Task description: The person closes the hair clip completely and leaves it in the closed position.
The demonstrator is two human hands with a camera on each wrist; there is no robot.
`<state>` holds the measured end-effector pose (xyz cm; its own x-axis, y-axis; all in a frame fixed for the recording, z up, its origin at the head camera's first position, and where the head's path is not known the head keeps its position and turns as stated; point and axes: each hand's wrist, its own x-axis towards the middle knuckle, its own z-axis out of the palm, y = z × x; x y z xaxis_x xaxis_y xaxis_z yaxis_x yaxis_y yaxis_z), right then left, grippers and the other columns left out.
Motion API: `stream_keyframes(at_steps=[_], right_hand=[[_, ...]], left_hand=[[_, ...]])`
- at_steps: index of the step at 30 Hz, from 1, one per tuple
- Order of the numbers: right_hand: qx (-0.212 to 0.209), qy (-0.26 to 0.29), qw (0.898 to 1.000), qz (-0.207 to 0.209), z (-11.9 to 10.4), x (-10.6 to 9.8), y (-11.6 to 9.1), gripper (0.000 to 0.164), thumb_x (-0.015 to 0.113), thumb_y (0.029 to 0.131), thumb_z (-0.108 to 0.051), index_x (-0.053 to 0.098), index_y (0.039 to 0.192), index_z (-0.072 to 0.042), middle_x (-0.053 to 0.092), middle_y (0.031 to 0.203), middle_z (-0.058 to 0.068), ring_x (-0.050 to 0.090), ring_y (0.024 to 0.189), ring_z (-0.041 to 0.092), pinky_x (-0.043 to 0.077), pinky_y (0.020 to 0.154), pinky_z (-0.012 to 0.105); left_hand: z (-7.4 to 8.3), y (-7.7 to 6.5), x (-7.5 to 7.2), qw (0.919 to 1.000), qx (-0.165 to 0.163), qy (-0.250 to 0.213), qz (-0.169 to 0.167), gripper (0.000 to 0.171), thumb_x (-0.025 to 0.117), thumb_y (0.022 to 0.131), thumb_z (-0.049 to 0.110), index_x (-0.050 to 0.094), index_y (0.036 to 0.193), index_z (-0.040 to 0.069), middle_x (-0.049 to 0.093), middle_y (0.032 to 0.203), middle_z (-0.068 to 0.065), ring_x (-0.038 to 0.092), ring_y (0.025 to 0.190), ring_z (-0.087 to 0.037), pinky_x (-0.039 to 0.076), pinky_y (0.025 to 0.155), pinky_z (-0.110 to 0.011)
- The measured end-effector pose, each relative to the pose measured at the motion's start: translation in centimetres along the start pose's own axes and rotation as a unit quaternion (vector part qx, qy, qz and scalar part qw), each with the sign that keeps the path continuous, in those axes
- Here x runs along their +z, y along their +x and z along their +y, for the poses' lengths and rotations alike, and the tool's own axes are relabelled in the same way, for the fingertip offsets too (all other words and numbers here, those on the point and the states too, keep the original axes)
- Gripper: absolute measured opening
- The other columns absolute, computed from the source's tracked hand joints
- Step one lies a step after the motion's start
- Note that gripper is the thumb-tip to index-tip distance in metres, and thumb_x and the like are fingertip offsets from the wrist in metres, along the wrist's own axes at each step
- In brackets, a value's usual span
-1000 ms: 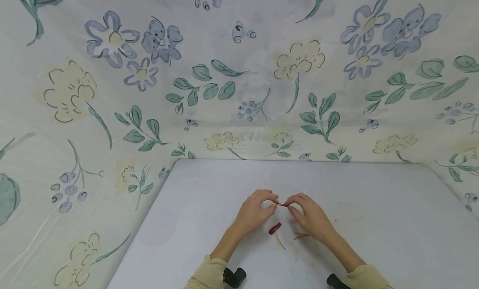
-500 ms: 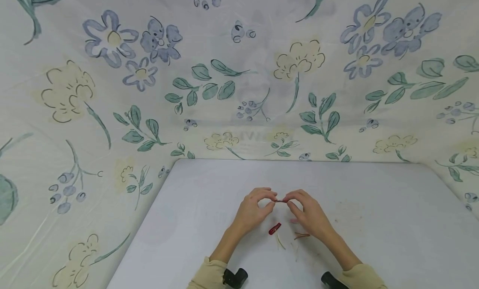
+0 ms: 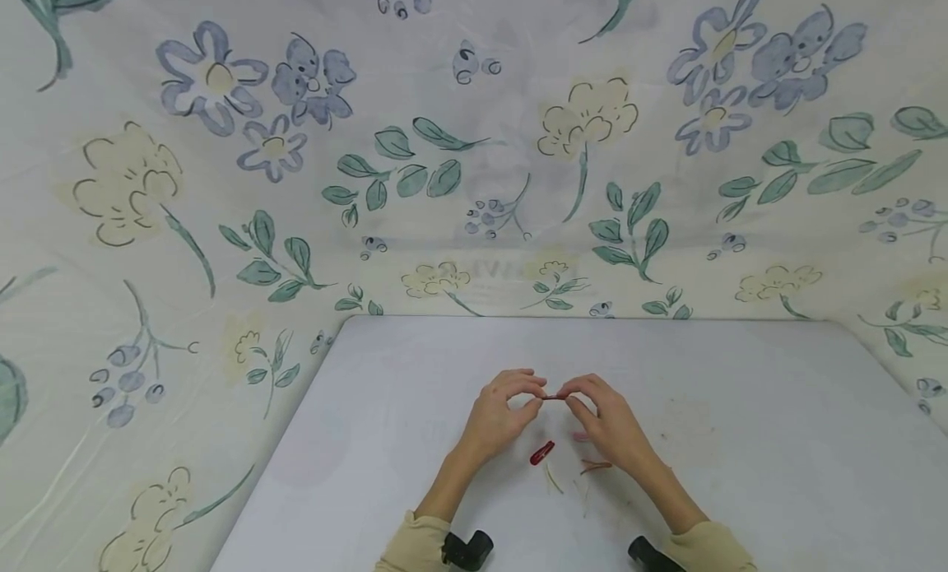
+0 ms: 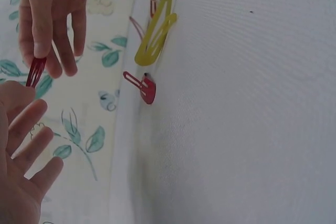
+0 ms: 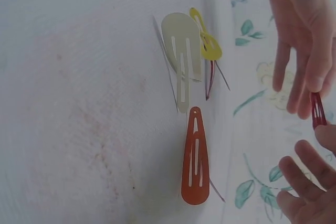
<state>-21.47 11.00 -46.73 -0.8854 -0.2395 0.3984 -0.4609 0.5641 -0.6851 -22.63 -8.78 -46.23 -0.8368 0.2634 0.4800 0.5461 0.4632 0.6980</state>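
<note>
- Left hand [image 3: 494,425] pinched; spare fingers loosely spread.
- Loose red clip [image 3: 542,453] lay on worktop [image 3: 370,440], seemingly pending.
- Held red clip [image 3: 554,397] sat raised between hands, an end in each; likely mid-step.
- Orange clip [image 5: 195,188] lay loose, seemingly pending.
- Right hand [image 3: 616,428] pinched too, spare fingers spread.

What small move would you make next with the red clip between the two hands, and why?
I'd probably flex the red clip gently: the left hand and right hand pinch its opposite ends, and it is held above the table, apart from the orange clip lying there. Whether it's sprung open is hard to tell.
</note>
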Motion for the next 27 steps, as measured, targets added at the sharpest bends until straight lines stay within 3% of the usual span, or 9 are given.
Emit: stream_keyframes(at_steps=[13,20,27], right_hand=[[0.02,0.025,0.999,-0.002,0.04,0.22,-0.11,0.016,0.065,0.093,-0.003,0.068,0.104,-0.013,0.065,0.105,0.003,0.063,0.103,0.025,0.052,0.093,0.051],[0.015,0.031,0.999,0.001,0.04,0.33,-0.16,0.016,0.065,0.093,-0.002,0.068,0.105,-0.012,0.066,0.104,0.003,0.063,0.102,0.025,0.052,0.092,0.051],[0.009,0.038,0.999,-0.001,0.08,0.28,-0.16,0.015,0.064,0.093,-0.003,0.069,0.104,-0.013,0.066,0.103,0.001,0.063,0.102,0.024,0.053,0.09,0.051]], left_hand=[[-0.3,-0.37,0.19,0.9997,-0.005,-0.026,-0.003,0.007,0.072,0.086,0.006,0.075,0.091,0.011,0.073,0.11,-0.001,0.059,0.122,-0.023,0.047,0.101,-0.046],[-0.29,-0.54,0.17,0.9986,-0.038,-0.035,-0.012,0.007,0.071,0.088,0.009,0.075,0.092,0.012,0.072,0.109,-0.003,0.06,0.12,-0.02,0.046,0.102,-0.045],[-0.29,-0.72,0.17,0.9985,-0.046,-0.027,-0.01,0.007,0.071,0.087,0.01,0.076,0.092,0.013,0.071,0.108,-0.004,0.063,0.11,-0.02,0.049,0.097,-0.044]])
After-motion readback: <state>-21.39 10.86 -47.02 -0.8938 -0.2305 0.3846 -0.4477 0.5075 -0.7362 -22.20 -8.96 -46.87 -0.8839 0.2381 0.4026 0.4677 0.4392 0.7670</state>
